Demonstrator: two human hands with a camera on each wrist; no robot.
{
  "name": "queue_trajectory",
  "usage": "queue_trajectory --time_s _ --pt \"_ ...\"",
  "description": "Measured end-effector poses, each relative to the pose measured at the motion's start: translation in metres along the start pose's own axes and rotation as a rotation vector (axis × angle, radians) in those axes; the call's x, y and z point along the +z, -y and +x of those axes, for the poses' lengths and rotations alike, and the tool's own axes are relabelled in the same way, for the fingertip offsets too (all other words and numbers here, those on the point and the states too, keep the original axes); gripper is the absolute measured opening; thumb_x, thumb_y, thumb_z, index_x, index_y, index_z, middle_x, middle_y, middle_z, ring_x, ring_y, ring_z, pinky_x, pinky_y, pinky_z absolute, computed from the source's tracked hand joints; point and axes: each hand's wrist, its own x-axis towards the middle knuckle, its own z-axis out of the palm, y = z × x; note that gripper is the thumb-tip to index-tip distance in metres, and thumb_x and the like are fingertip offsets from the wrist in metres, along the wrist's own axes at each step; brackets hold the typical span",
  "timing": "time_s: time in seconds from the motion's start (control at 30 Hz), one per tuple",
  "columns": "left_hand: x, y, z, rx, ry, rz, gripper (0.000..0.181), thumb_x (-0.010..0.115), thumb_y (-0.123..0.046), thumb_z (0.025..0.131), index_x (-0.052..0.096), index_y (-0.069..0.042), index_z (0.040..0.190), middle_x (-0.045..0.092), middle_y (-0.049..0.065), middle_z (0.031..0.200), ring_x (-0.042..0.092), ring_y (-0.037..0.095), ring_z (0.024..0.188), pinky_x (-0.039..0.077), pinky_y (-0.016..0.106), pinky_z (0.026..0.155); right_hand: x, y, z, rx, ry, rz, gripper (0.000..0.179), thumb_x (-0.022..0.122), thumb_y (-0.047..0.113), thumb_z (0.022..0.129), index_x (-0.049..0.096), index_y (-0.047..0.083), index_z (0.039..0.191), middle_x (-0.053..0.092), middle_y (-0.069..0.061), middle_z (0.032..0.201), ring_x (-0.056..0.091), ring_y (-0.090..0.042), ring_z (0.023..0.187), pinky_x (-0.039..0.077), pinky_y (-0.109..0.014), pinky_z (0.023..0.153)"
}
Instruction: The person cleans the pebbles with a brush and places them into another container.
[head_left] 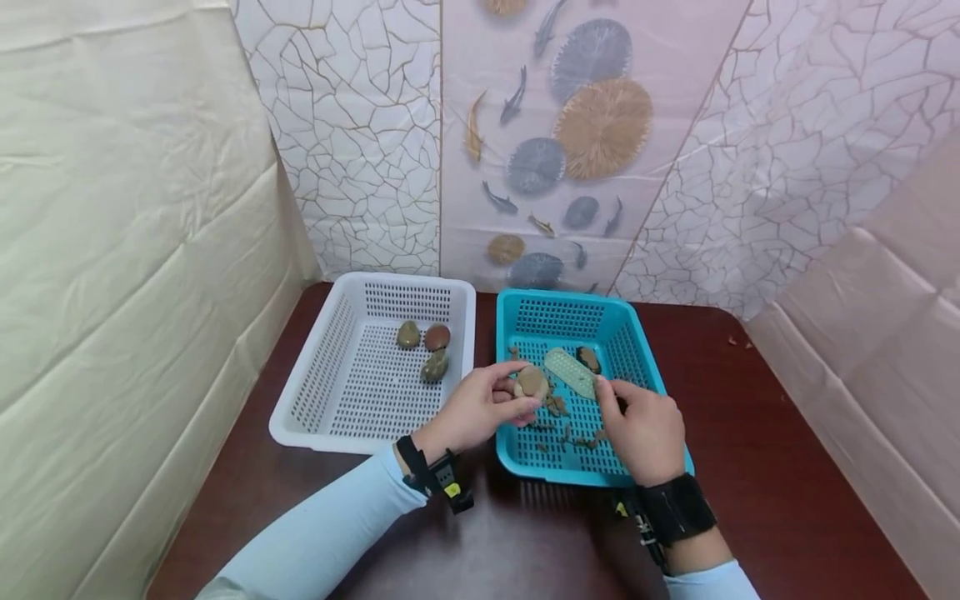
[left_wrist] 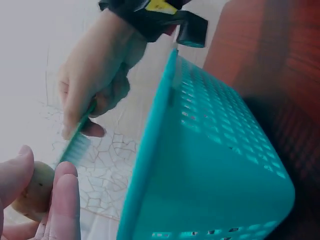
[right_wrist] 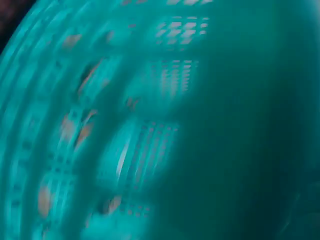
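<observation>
Over the teal basket (head_left: pixel 517 467), my left hand (head_left: pixel 480 407) holds a roundish pale stone (head_left: pixel 531 382) with a patch of brown mud on its upper side. The left wrist view shows the stone (left_wrist: pixel 35 192) between thumb and fingers. My right hand (head_left: pixel 647 429) grips a light green brush (head_left: pixel 570 372) by one end, just right of the stone. Its short bristles (left_wrist: pixel 77 150) show in the left wrist view. Inside the teal basket lie a dark stone (head_left: pixel 588 359) with brown mud on it and scattered mud crumbs (head_left: pixel 557 406). The right wrist view is blurred and shows mostly the basket.
Left of the teal basket stands a white basket (head_left: pixel 300 417) with a greenish stone (head_left: pixel 408 334), a reddish-brown stone (head_left: pixel 437 337) and a mottled stone (head_left: pixel 434 367) in it. Both baskets stand on a dark red-brown table (head_left: pixel 750 467), with a patterned backdrop (head_left: pixel 360 125) behind.
</observation>
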Motion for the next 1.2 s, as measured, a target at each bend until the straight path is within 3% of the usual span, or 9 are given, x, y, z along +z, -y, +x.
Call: queue_trajectory --time_s 0.17,0.27,0.4,0.6,0.73,0.83,0.97,1.03,1.2 --pt "-0.0001 0.0038 -0.0011 0.045 -0.084 0.167 0.069 0.086 -0.021 0.1 0.054 -0.006 0.16 0.076 0.004 0.107 0.077 0.018 0.094 0.065 0.03 0.085 0.001 0.0093 -0.0009 -0.03 0.044 0.057 0.053 0.068 0.025 0.112 0.053 0.023 0.062 0.03 0.01 0.054 0.03 -0.01 0.046 0.025 -0.033 0.044" --pt "-0.0003 0.0036 -0.0021 0.078 -0.16 0.264 0.071 0.091 -0.025 0.095 0.059 -0.008 0.156 0.077 -0.001 0.105 0.075 0.008 0.092 0.063 0.026 0.085 0.004 0.0056 0.0005 -0.04 0.052 -0.023 0.054 0.068 0.028 0.112 0.05 0.023 0.061 0.028 0.01 0.053 0.026 -0.007 0.046 0.022 -0.032 0.044" --pt "-0.0005 0.0033 -0.004 0.124 -0.204 0.301 0.066 0.094 -0.021 0.091 0.063 -0.01 0.148 0.077 -0.002 0.102 0.075 0.007 0.09 0.064 0.026 0.082 0.0038 0.0018 0.0002 -0.02 -0.005 -0.059 0.057 0.07 0.024 0.111 0.045 0.023 0.06 0.025 0.009 0.053 0.021 -0.008 0.046 0.017 -0.032 0.044" --pt "-0.0003 -0.001 -0.0041 0.169 -0.227 0.363 0.061 0.097 -0.021 0.087 0.065 -0.014 0.139 0.077 -0.005 0.095 0.073 0.005 0.085 0.064 0.025 0.078 0.0038 0.0073 -0.0005 -0.035 0.049 0.127 0.052 0.069 0.022 0.112 0.053 0.023 0.062 0.03 0.011 0.054 0.029 -0.01 0.046 0.025 -0.033 0.043" --pt "0.001 -0.0036 -0.0037 0.18 -0.228 0.37 0.058 0.098 -0.023 0.087 0.066 -0.013 0.135 0.076 -0.008 0.091 0.073 0.004 0.082 0.064 0.026 0.076 0.0042 0.002 -0.0003 -0.013 0.02 0.02 0.054 0.069 0.023 0.111 0.05 0.022 0.061 0.027 0.01 0.054 0.023 -0.006 0.046 0.02 -0.032 0.044" --pt "0.0013 -0.0048 -0.0034 0.193 -0.236 0.399 0.056 0.098 -0.021 0.087 0.066 -0.011 0.132 0.076 -0.008 0.087 0.073 0.003 0.079 0.063 0.026 0.074 0.002 0.0025 -0.0019 -0.02 -0.035 0.017 0.054 0.072 0.019 0.109 0.05 0.023 0.06 0.026 0.01 0.054 0.021 -0.005 0.046 0.018 -0.032 0.044" --pt "0.0013 -0.0054 -0.0026 0.227 -0.26 0.478 0.056 0.099 -0.019 0.085 0.066 -0.009 0.129 0.076 -0.007 0.084 0.071 0.0 0.074 0.062 0.024 0.071 0.0025 0.0093 -0.0042 -0.081 0.005 0.084 0.053 0.071 0.019 0.11 0.051 0.025 0.062 0.028 0.012 0.054 0.026 -0.007 0.046 0.023 -0.032 0.043" --pt "0.0015 -0.0055 -0.0027 0.242 -0.267 0.512 0.055 0.099 -0.02 0.084 0.066 -0.009 0.127 0.076 -0.008 0.083 0.07 -0.001 0.073 0.061 0.024 0.069 0.0042 0.0089 -0.0047 -0.086 0.023 0.058 0.053 0.07 0.021 0.111 0.05 0.025 0.062 0.028 0.012 0.054 0.026 -0.006 0.046 0.023 -0.031 0.043" --pt "0.0013 -0.0049 -0.0035 0.25 -0.25 0.49 0.053 0.099 -0.024 0.085 0.065 -0.01 0.123 0.075 -0.01 0.081 0.071 -0.001 0.073 0.061 0.025 0.069 0.005 0.0018 -0.0066 -0.011 -0.025 -0.004 0.054 0.071 0.02 0.11 0.051 0.023 0.061 0.027 0.011 0.053 0.022 -0.005 0.046 0.019 -0.031 0.044"
